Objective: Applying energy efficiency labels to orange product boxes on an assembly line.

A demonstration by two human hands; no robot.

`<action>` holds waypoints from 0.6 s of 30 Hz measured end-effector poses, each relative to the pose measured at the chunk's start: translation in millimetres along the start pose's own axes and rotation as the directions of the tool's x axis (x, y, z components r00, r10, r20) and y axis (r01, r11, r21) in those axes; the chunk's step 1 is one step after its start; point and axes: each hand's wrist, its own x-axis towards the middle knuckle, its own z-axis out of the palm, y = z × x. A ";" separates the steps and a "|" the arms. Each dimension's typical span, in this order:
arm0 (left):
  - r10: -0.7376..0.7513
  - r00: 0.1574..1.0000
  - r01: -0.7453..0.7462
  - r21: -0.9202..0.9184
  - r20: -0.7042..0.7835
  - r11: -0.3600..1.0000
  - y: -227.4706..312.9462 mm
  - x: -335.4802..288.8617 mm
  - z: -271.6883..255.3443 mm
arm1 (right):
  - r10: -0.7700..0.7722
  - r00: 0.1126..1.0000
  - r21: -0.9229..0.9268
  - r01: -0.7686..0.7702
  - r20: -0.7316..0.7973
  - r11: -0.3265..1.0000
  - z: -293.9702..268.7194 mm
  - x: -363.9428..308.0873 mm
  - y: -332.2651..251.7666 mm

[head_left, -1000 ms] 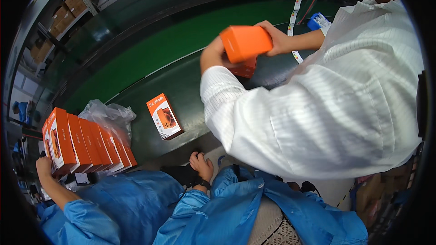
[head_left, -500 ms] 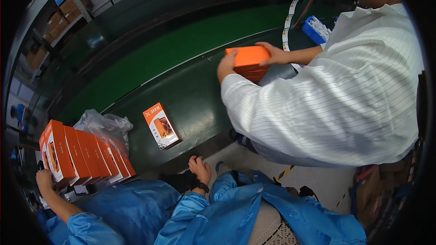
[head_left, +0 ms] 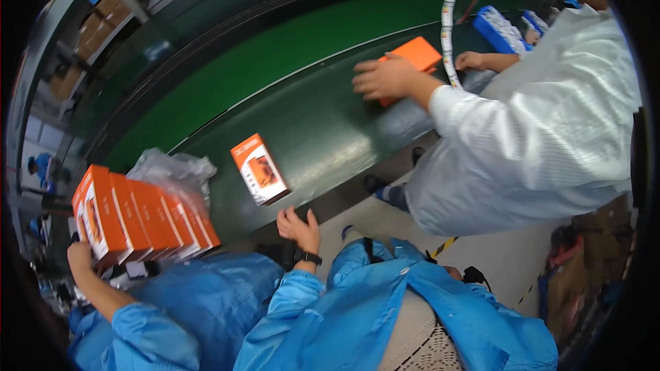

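Hovering left hand (head_left: 301,231) near oblong carton (head_left: 260,170)

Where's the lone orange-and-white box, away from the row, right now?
In the head view, left of centre: the lone box lies on the dark green surface, right of the clear plastic bag and just beyond the left hand.

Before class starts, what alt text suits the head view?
Person's empty left hand near a single orange box on a dark bench; at left, a row of similar boxes; at right, a co-worker's hand at another box.
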 end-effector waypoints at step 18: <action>0.128 0.613 0.759 -0.535 0.780 -0.372 24.3 111.7 -63.4 | 0.034 0.999 -0.055 -0.034 0.003 0.998 8.1 9.5 11.1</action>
